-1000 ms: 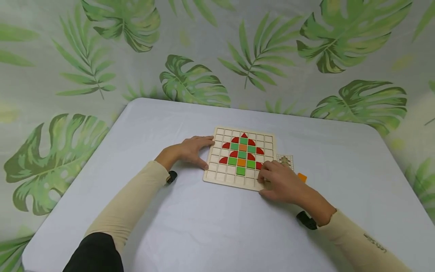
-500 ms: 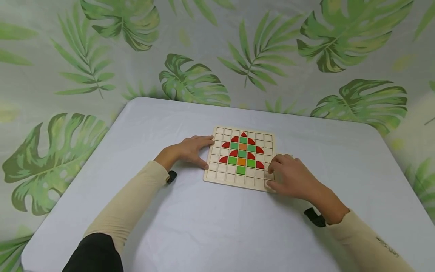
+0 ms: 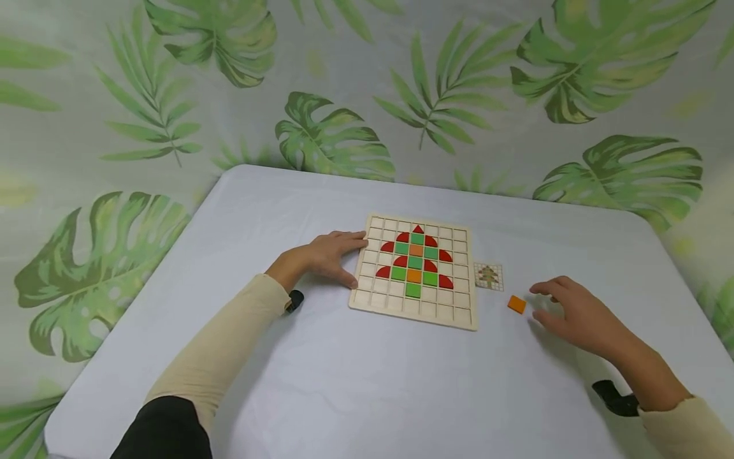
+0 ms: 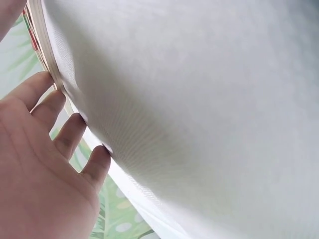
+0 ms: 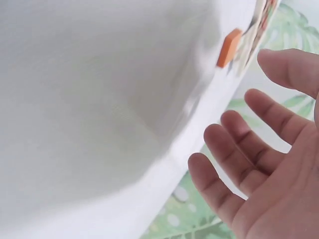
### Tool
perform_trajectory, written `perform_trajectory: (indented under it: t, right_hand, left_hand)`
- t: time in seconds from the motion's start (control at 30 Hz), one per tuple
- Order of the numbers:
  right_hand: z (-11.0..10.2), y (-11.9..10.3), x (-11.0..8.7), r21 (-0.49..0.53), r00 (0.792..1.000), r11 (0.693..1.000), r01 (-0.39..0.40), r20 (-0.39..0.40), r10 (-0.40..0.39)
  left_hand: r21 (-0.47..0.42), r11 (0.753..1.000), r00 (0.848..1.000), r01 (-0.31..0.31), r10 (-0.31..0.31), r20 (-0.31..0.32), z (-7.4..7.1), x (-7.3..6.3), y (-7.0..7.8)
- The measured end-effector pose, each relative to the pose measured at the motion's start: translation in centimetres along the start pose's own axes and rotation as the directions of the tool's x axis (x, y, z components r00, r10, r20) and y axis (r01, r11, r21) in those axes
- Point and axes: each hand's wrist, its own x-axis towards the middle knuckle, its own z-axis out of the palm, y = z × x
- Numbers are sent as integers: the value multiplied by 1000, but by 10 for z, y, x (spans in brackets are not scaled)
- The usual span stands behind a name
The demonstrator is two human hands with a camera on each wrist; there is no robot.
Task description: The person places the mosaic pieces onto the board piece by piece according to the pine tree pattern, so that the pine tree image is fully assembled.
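Observation:
A square wooden grid board lies on the table with a tree-like pattern of red, green and orange pieces set in its cells. My left hand rests against the board's left edge, its thumb and fingers spread and touching that side. To the right of the board, a loose orange square tile lies on the cloth. My right hand hovers just right of this tile, apart from it and holding nothing. In the right wrist view its fingers are loosely bent, with the orange tile beyond the thumb.
A small pattern card showing a tree on a grid lies beside the board's right edge. White cloth covers the table, and a leaf-printed curtain hangs behind its far edge.
My right hand has left the board's lower right corner and moved right, past the card and orange tile, which are uncovered now. The left hand has stayed at the board's edge.

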Motion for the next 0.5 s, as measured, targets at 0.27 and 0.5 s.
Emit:
perform_trajectory:
  t: [0.27, 0.5]
  right_hand:
    - [4, 9, -5, 16, 999, 1000, 27, -42, -27]
    - [13, -1, 9, 26, 1000, 999, 19, 19, -19]
  left_hand:
    - [-5, 1000, 1000, 12, -12, -12, 1, -1, 2]
    - [-19, 1000, 1000, 13, -14, -6, 0, -2, 2]
